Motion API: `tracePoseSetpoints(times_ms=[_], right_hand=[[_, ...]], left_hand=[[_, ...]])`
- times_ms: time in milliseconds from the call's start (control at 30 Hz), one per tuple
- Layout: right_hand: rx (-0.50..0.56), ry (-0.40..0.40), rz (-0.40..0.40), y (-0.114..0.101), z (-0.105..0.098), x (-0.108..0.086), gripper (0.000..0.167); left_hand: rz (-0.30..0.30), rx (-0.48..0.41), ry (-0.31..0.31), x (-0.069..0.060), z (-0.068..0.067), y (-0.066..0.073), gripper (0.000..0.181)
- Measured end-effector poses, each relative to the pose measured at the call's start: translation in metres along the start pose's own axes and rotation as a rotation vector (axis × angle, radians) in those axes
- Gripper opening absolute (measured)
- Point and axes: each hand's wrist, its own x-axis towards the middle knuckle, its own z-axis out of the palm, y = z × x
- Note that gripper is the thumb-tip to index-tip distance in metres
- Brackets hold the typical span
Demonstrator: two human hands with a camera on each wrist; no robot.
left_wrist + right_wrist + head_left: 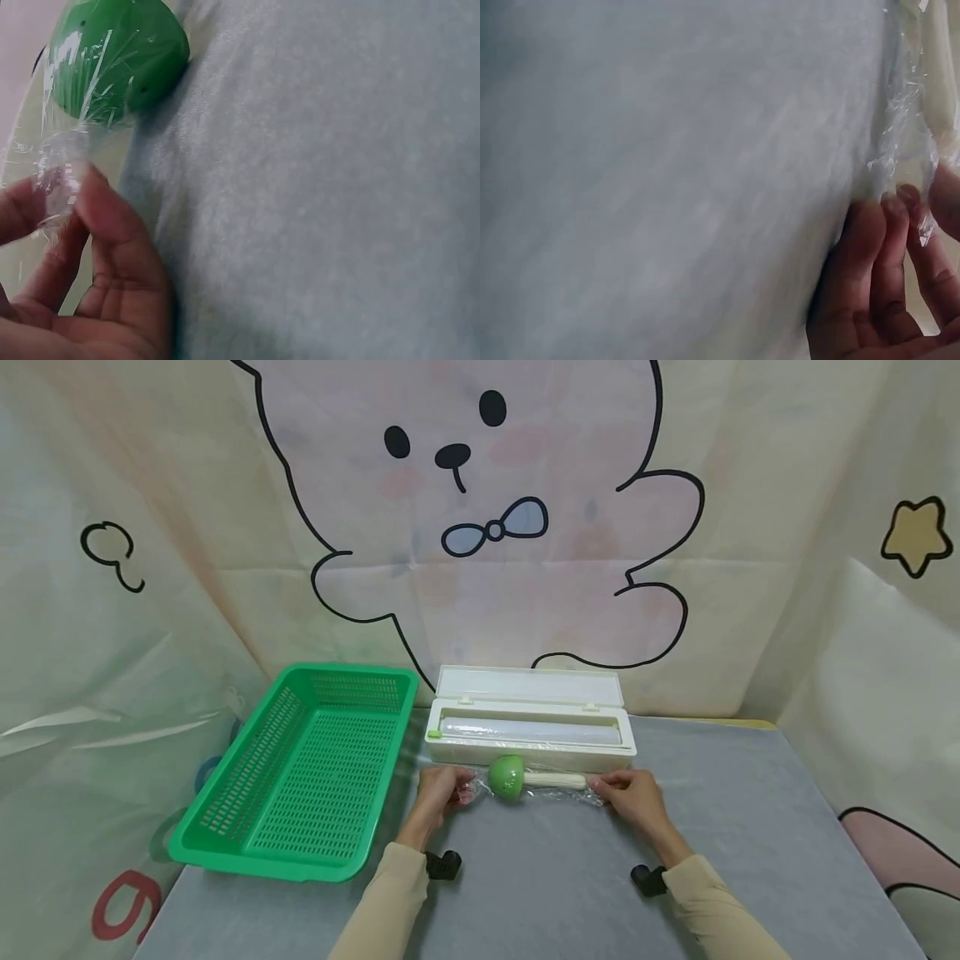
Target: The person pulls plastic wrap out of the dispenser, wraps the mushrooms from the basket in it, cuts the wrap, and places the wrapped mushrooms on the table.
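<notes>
film (64, 150) around toy mushroom (534, 779), perhaps

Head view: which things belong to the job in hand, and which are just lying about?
In the job:
clear film, pinched by left hand and right hand
green-capped object, wrapped in it
open white box holding a roll, probably the film's source

Apparently just there:
green basket, in neither hand
bear-print backdrop
</notes>
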Motion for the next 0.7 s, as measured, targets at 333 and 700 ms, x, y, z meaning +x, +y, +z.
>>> tracePoseSetpoints(times_ms=[333, 700], right_hand=[[-0.165, -0.039, -0.07, 0.014, -0.013, -0.002, 0.033], [-0.145, -0.055, -0.081, 0.009, -0.016, -0.007, 0.027]], left_hand=[[0.009, 0.052, -0.084, -0.007, -0.012, 0.001, 0.014], [0.21, 0.316, 0.026, -0.016, -0.016, -0.003, 0.023]])
